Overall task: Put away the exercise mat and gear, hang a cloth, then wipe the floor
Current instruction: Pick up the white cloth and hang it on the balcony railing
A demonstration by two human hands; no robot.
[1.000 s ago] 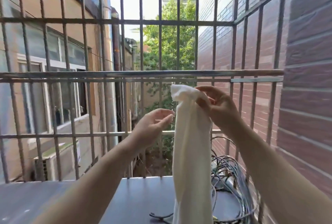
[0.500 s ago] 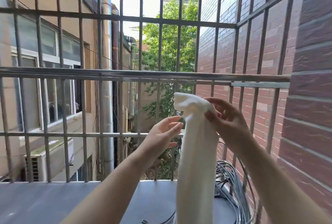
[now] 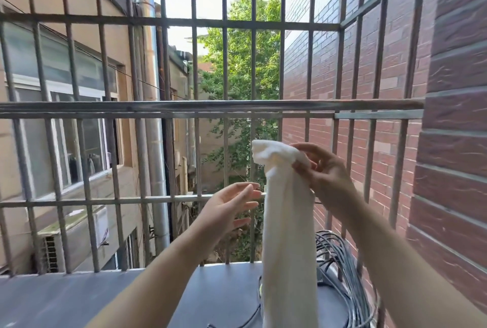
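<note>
Lowered further below the metal rail (image 3: 184, 106), soft white cloth (image 3: 288, 222), right hand (image 3: 324, 172) pinching its bunched top, left hand (image 3: 226, 206) spread, empty, alongside

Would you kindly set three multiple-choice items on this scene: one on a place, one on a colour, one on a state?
1. Where does the cable coil lie?
A. over the top rail
B. on the ledge, at the right
C. on the air conditioner

2. What colour is the cloth?
A. white
B. blue
C. red

3. How is the left hand?
A. gripping a bar
B. pinching the cloth
C. open, holding nothing

Answers: 1 B, the cable coil sits on the grey ledge by the brick wall; 2 A, the cloth hangs white from the right hand, which pinches it; 3 C, its fingers are straight and hold nothing.
</note>
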